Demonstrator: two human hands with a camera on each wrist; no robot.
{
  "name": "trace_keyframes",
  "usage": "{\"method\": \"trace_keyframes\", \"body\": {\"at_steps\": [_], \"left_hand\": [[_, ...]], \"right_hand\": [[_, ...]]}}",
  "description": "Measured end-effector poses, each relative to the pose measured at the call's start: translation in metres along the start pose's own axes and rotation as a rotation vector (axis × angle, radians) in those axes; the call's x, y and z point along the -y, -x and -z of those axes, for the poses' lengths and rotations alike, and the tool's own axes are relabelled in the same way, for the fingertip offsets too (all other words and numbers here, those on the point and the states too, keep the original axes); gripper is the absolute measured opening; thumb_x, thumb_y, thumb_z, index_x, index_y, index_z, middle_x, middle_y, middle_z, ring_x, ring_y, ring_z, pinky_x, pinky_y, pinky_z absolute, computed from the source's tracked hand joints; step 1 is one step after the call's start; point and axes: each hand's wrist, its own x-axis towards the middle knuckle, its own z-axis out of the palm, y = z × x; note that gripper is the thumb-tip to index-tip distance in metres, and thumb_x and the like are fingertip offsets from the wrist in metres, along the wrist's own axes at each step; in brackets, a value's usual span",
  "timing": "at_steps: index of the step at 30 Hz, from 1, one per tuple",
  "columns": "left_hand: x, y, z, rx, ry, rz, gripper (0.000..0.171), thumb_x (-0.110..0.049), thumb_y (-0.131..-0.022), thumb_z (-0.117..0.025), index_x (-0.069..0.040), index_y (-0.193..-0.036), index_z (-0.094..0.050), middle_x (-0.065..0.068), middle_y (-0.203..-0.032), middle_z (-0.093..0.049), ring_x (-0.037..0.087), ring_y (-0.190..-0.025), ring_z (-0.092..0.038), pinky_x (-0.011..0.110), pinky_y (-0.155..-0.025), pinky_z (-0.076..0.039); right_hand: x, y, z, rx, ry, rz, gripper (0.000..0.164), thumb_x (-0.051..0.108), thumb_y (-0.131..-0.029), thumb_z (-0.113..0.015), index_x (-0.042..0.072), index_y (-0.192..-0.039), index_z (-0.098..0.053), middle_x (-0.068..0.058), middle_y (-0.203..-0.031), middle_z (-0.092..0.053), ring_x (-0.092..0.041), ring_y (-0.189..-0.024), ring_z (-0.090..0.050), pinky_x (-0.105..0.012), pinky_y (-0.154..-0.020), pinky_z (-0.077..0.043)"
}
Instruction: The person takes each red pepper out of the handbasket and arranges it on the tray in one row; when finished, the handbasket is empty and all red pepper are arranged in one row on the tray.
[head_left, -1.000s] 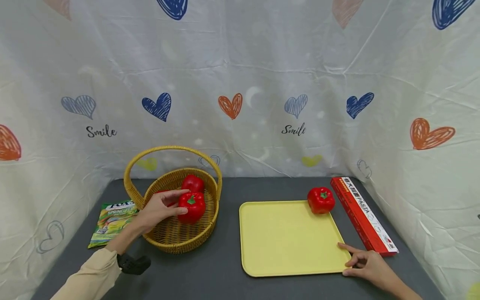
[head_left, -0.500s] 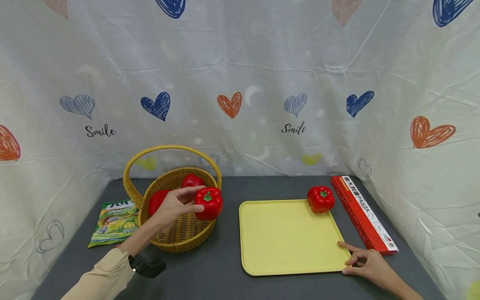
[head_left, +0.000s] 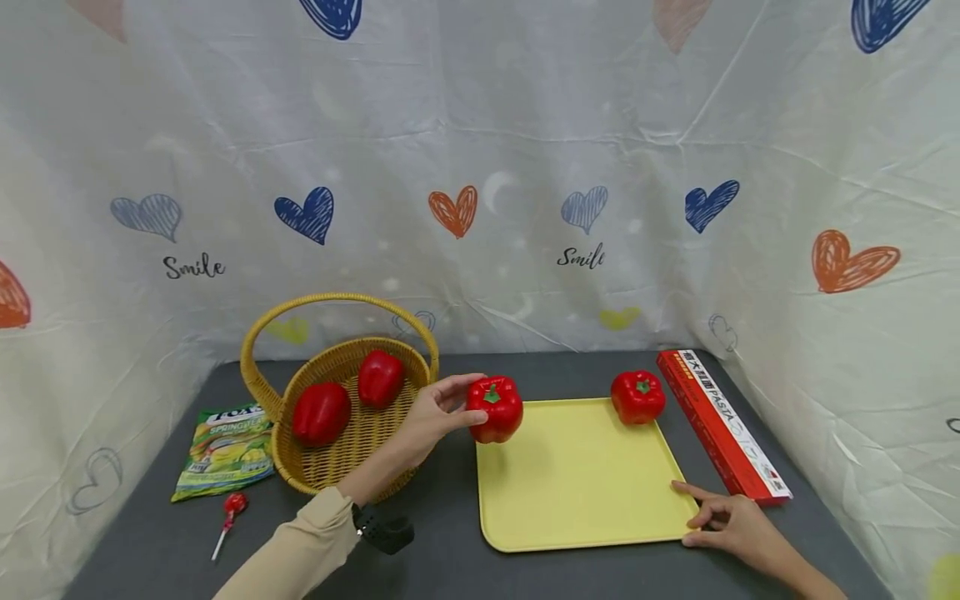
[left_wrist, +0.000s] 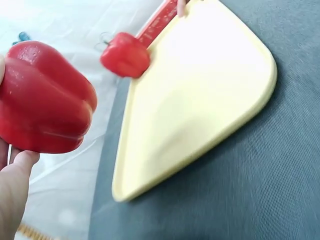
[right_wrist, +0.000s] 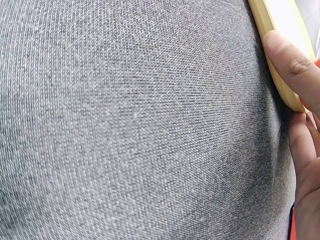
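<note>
The red pepper (head_left: 495, 407) was gripped in the left hand (head_left: 435, 415), fingers curled round it, above the left edge of the yellow tray (head_left: 577, 492). The right hand (head_left: 726, 525) rested at the tray's near right corner, fingers relaxed, touching its rim. Another pepper (head_left: 637, 397) sat on the tray's far corner; two more lay in the basket (head_left: 330, 471).

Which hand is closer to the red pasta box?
The right hand. It rests at the yellow tray's near right corner, just in front of the pasta box. The left hand is far across the tray, holding a red pepper at its left edge.
</note>
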Motion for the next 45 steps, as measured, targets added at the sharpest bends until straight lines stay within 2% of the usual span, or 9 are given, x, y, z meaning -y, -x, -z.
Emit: {"method": "trace_keyframes", "body": {"at_steps": [8, 11, 16, 22, 26, 33, 36, 39, 45], "left_hand": [[0.036, -0.038, -0.031, 0.014, 0.037, -0.022, 0.056, -0.011, -0.085, -0.074, -0.003, -0.137, -0.052, 0.015, -0.133, -0.055, 0.027, -0.12, -0.054, 0.035, -0.094, -0.05], [0.048, -0.051, -0.037, 0.007, 0.027, -0.024, 0.057, -0.012, -0.085, -0.074, -0.003, -0.136, -0.053, 0.014, -0.132, -0.056, 0.027, -0.118, -0.056, 0.034, -0.092, -0.051], [0.064, -0.067, -0.044, 0.028, -0.001, -0.014, 0.055, -0.008, -0.085, -0.073, -0.003, -0.136, -0.053, 0.015, -0.132, -0.056, 0.029, -0.118, -0.056, 0.033, -0.092, -0.051], [0.072, -0.083, -0.058, 0.041, -0.035, 0.005, 0.054, -0.011, -0.084, -0.075, -0.005, -0.134, -0.056, 0.011, -0.131, -0.058, 0.026, -0.119, -0.056, 0.034, -0.094, -0.05], [0.075, -0.095, -0.07, 0.058, -0.038, 0.001, 0.053, -0.01, -0.084, -0.075, -0.005, -0.133, -0.057, 0.01, -0.133, -0.057, 0.026, -0.124, -0.052, 0.034, -0.097, -0.048], [0.067, -0.106, -0.091, 0.08, -0.016, -0.003, 0.054, -0.005, -0.084, -0.074, 0.001, -0.133, -0.054, 0.016, -0.132, -0.055, 0.032, -0.125, -0.05, 0.036, -0.097, -0.047], [0.062, -0.108, -0.098, 0.083, 0.007, -0.011, 0.054, -0.002, -0.084, -0.072, 0.005, -0.133, -0.051, 0.021, -0.13, -0.054, 0.036, -0.122, -0.052, 0.036, -0.095, -0.049], [0.067, -0.113, -0.105, 0.088, 0.036, -0.007, 0.056, 0.0, -0.083, -0.072, 0.007, -0.134, -0.049, 0.022, -0.13, -0.054, 0.036, -0.119, -0.053, 0.035, -0.093, -0.051], [0.084, -0.125, -0.119, 0.079, 0.063, 0.002, 0.056, 0.001, -0.082, -0.073, 0.003, -0.134, -0.052, 0.015, -0.128, -0.057, 0.027, -0.114, -0.056, 0.03, -0.091, -0.051]], "right_hand": [[0.001, 0.0, -0.001, -0.004, -0.029, 0.017, 0.016, 0.022, -0.07, -0.085, 0.017, -0.073, -0.07, -0.025, -0.121, -0.06, 0.019, -0.106, -0.046, -0.02, -0.054, -0.044], [0.0, 0.001, -0.001, -0.001, -0.042, 0.029, 0.016, 0.02, -0.071, -0.085, 0.015, -0.074, -0.07, -0.027, -0.122, -0.059, 0.019, -0.108, -0.044, -0.019, -0.059, -0.046], [-0.002, 0.002, -0.001, -0.005, -0.063, 0.054, 0.015, 0.017, -0.071, -0.084, 0.015, -0.075, -0.07, -0.026, -0.122, -0.059, 0.019, -0.11, -0.044, -0.019, -0.056, -0.045], [-0.002, 0.004, 0.0, -0.018, -0.044, 0.044, 0.016, 0.021, -0.07, -0.085, 0.017, -0.074, -0.07, -0.022, -0.121, -0.061, 0.018, -0.108, -0.046, -0.02, -0.05, -0.042], [-0.003, 0.004, 0.0, -0.027, -0.046, 0.083, 0.016, 0.02, -0.07, -0.085, 0.017, -0.075, -0.07, -0.022, -0.121, -0.062, 0.016, -0.109, -0.047, -0.018, -0.055, -0.045], [-0.006, 0.001, -0.002, -0.033, -0.065, 0.151, 0.017, 0.016, -0.07, -0.085, 0.017, -0.076, -0.07, -0.024, -0.12, -0.061, 0.014, -0.113, -0.048, -0.018, -0.058, -0.047], [-0.007, 0.001, -0.003, -0.031, -0.07, 0.149, 0.017, 0.016, -0.07, -0.085, 0.017, -0.076, -0.07, -0.026, -0.121, -0.06, 0.014, -0.114, -0.047, -0.014, -0.067, -0.05], [-0.008, 0.001, -0.003, -0.036, -0.07, 0.138, 0.018, 0.016, -0.069, -0.086, 0.016, -0.076, -0.069, -0.027, -0.121, -0.059, 0.013, -0.114, -0.048, -0.014, -0.069, -0.05], [-0.007, 0.002, -0.002, -0.043, -0.059, 0.131, 0.017, 0.019, -0.069, -0.086, 0.018, -0.076, -0.07, -0.028, -0.12, -0.059, 0.01, -0.111, -0.052, -0.019, -0.057, -0.046]]}}
